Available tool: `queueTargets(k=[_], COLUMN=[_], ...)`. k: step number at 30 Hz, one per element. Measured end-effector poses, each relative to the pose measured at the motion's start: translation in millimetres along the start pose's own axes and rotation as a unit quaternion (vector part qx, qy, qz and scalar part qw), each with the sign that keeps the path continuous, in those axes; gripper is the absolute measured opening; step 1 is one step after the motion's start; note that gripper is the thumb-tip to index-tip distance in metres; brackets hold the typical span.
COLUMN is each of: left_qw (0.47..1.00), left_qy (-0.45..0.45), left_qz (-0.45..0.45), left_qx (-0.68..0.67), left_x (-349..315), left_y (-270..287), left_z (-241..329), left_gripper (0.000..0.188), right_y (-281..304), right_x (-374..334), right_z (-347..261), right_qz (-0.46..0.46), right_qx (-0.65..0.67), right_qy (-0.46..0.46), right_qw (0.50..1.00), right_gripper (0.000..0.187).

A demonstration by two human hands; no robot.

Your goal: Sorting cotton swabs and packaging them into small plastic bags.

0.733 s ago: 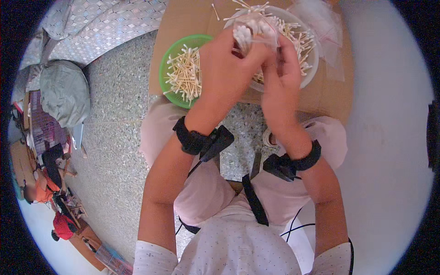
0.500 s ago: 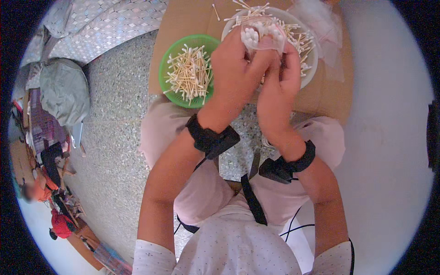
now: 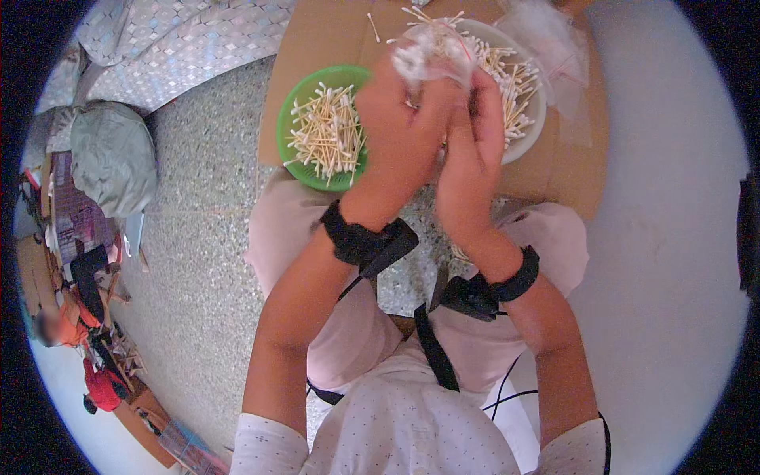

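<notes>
My left hand (image 3: 404, 127) and my right hand (image 3: 473, 138) are together over the white bowl, both closed on a small clear plastic bag (image 3: 453, 67). White tips of cotton swabs (image 3: 412, 59) show through the bag, blurred by motion. Part of the fingers is hidden behind the hands. Behind them, the white bowl (image 3: 540, 119) holds many loose cotton swabs (image 3: 514, 99) with wooden sticks. Left of my left hand, a green basket (image 3: 285, 119) is heaped with more cotton swabs (image 3: 328, 134).
Both containers stand on a brown cardboard sheet (image 3: 570, 178). Several clear plastic bags (image 3: 554, 55) lie at its right side, and a single swab (image 3: 374, 28) lies near the far edge. A grey-green covered bundle (image 3: 115, 158) and other people (image 3: 103, 384) are far left. A white wall (image 3: 665, 237) rises at the right.
Both hands have shifted slightly left with the bag, and the bag has tipped and blurred. The green basket and the white bowl look unchanged.
</notes>
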State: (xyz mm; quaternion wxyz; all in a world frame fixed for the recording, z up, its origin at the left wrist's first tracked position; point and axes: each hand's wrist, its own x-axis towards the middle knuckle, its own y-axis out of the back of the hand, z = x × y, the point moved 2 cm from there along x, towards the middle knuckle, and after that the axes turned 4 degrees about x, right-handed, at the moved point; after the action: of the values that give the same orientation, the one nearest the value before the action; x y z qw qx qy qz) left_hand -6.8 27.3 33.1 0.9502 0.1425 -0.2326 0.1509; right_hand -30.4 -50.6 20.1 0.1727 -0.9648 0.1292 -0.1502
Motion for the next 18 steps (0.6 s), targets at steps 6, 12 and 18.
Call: queueTargets(k=[6,12,18], left_qw=[0.987,0.980,0.980], left_qy=[0.087,0.081,0.078], left_qz=[-0.103,-0.160,-0.179], left_qx=[-0.084,-0.086,0.035], left_x=[16,19,17], left_y=[17,29,26], left_z=[-11,-13,-12], left_gripper=[0.023,0.025,0.031], right_y=[6,16,19], right_x=[28,38,35], right_z=[-7,2,4], right_qz=[-0.146,-0.200,-0.191], right_qx=[0.085,-0.061,-0.329], right_qy=[-0.101,-0.079,0.024], right_qw=[0.980,0.975,0.925], right_gripper=[0.031,0.032,0.034])
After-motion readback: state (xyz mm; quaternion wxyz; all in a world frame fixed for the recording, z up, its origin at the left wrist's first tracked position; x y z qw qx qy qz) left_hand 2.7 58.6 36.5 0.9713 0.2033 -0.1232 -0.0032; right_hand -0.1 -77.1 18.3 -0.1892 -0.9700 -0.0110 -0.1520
